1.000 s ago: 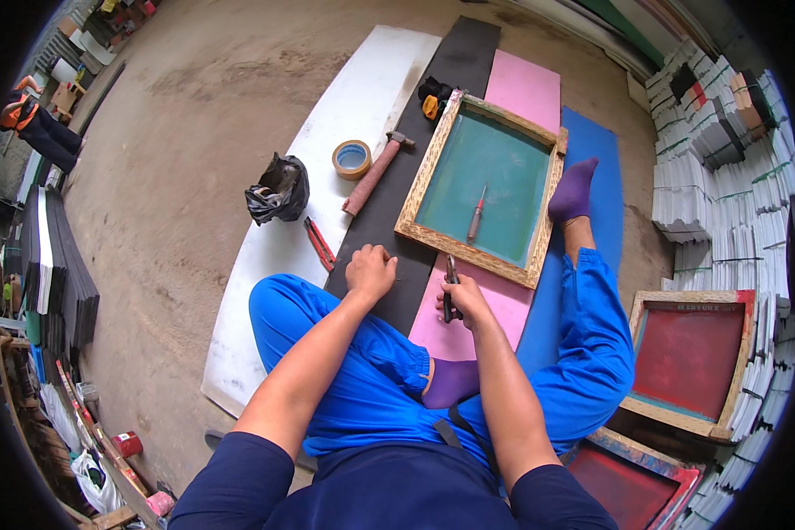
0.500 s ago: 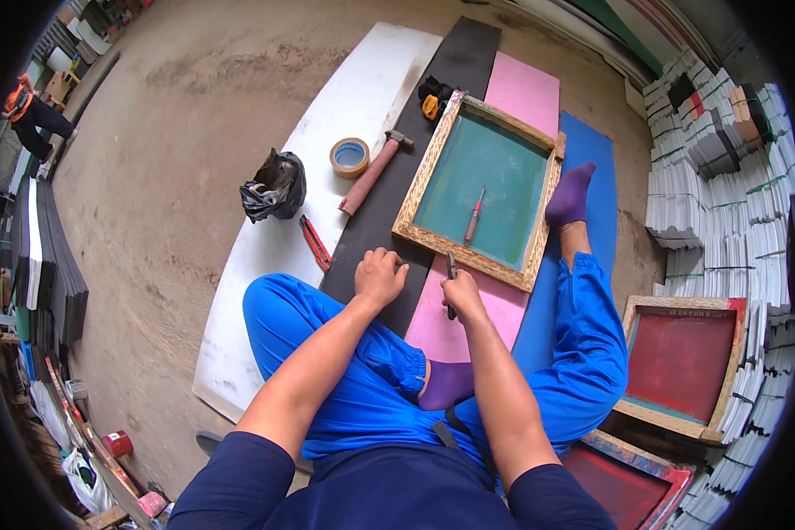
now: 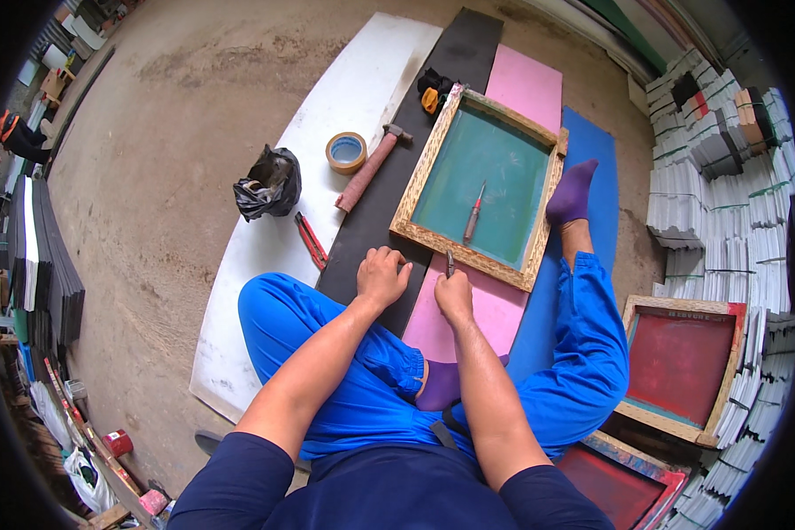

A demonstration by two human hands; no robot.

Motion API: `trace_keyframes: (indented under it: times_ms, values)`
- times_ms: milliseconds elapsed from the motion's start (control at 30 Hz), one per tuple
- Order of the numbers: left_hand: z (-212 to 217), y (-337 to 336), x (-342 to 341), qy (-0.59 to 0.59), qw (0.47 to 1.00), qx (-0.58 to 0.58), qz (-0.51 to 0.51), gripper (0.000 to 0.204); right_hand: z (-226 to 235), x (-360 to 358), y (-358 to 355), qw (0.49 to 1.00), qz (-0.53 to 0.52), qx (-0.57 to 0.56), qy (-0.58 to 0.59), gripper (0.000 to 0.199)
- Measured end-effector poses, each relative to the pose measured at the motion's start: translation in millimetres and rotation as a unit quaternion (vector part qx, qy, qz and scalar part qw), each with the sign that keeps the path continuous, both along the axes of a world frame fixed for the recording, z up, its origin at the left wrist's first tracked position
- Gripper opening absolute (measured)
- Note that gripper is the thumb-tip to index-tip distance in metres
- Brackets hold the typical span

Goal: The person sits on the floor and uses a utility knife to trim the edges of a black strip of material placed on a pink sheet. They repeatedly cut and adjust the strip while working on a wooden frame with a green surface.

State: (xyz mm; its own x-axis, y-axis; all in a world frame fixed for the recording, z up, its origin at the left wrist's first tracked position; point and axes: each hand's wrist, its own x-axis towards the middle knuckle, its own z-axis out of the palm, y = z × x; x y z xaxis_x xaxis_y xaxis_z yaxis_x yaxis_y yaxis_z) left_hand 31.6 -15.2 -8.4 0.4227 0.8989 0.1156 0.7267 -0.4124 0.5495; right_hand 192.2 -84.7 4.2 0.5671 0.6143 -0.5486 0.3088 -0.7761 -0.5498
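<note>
Head view shows your right hand (image 3: 455,295) closed around a grey metal tool (image 3: 450,263), its tip just beside the near edge of a rectangular wooden frame with green mesh (image 3: 486,262), which lies across a black mat (image 3: 371,231) and a pink mat (image 3: 496,309). Your left hand (image 3: 383,276), apart from the right, curls above the black mat; I cannot tell whether it holds anything.

Soft, even light, with sharp fingers (image 3: 451,284) on the right hand (image 3: 452,295); left of them the white mat (image 3: 349,102) looks palest, while far right paper stacks (image 3: 680,201) bend with the lens.
</note>
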Motion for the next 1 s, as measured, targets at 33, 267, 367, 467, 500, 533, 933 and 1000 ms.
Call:
trace_keyframes:
  times_ms: [33, 267, 367, 467, 500, 533, 933, 1000]
  values:
    - [0, 0, 0, -0.001, 1.0, -0.001, 0.001, 0.019, -8, 0, 0, 1.0, -0.018, 0.008, 0.02, 0.033]
    - [-1, 3, -1, -0.013, 0.999, -0.033, 0.032, 0.019, -31, -3, -5, 0.978, -0.097, 0.082, 0.164, 0.025]
    - [0, 3, -2, -0.016, 0.996, -0.078, 0.051, 0.02, -21, -3, -6, 0.898, -0.197, 0.123, 0.374, 0.018]
    - [0, 4, -3, -0.035, 0.991, -0.114, 0.062, 0.02, -19, 3, -13, 0.838, -0.228, 0.152, 0.473, 0.018]
    - [-1, 6, -3, -0.052, 0.991, -0.111, 0.049, 0.019, -19, 4, -17, 0.853, -0.193, 0.151, 0.46, 0.018]
    - [2, 5, -2, -0.069, 0.991, -0.111, 0.034, 0.019, -19, 5, -25, 0.868, -0.16, 0.148, 0.446, 0.018]
    - [22, 17, -29, 0.005, 0.993, -0.034, -0.113, 0.012, -7, -24, -22, 0.908, 0.068, 0.049, 0.41, 0.02]
    - [24, 17, -30, 0.023, 0.994, -0.047, -0.098, 0.013, -5, -26, -22, 0.901, 0.066, 0.039, 0.426, 0.025]
